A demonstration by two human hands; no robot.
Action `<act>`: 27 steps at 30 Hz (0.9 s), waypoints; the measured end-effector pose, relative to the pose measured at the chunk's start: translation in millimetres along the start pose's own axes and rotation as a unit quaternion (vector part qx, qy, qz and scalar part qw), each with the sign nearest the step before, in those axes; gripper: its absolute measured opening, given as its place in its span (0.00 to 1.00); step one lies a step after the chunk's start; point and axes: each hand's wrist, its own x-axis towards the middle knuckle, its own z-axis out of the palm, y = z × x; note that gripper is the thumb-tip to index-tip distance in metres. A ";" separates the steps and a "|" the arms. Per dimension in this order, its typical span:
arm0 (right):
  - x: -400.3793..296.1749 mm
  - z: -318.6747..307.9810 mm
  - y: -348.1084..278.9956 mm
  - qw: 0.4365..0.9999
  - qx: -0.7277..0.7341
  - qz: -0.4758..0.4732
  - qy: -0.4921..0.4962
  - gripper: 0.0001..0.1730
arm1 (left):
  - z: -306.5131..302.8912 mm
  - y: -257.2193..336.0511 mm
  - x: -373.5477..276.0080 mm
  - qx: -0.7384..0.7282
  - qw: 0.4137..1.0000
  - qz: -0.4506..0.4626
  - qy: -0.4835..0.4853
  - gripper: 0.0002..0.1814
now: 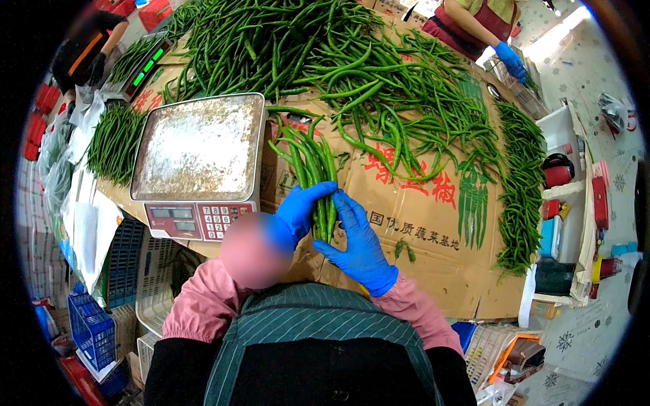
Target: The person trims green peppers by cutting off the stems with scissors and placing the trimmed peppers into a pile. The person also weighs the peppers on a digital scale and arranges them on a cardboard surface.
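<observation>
My left hand [300, 210], in a blue glove, grips a small bunch of long green chili peppers [316, 167] around its lower half. The peppers point away from me and fan out at the far end. Close against the right side of the bunch is my right hand [358, 241], also blue-gloved, with thumb and fingers apart. Its thumb is by the near ends and its fingertips by the side of the bunch. Under both hands lies flattened printed cardboard [406, 218]. A digital scale [198, 152] with a worn metal pan stands just left of the bunch.
A large heap of green chilies [264, 45] covers the far side. Neat rows of chilies lie at left [116, 144] and right [520, 193]. A foam box [579, 203] borders the right edge. Two people stand beyond; one's blue-gloved hand [510, 62] is at far right.
</observation>
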 end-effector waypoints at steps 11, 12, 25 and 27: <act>2.9 12.8 8.2 0.992 0.057 0.040 0.103 0.30 | 3.6 -19.3 -12.7 0.049 0.997 0.066 -0.014 0.14; 2.1 15.0 7.8 0.990 0.084 0.052 0.104 0.31 | 3.6 -18.9 -13.1 0.049 0.997 0.058 -0.012 0.13; -10.8 8.4 5.8 0.996 0.016 0.041 0.075 0.33 | 11.5 -5.5 -12.0 0.011 1.000 0.015 0.017 0.15; -11.1 10.6 4.8 0.994 0.019 0.045 0.100 0.32 | 8.1 -10.4 -13.3 0.034 0.999 0.035 0.003 0.17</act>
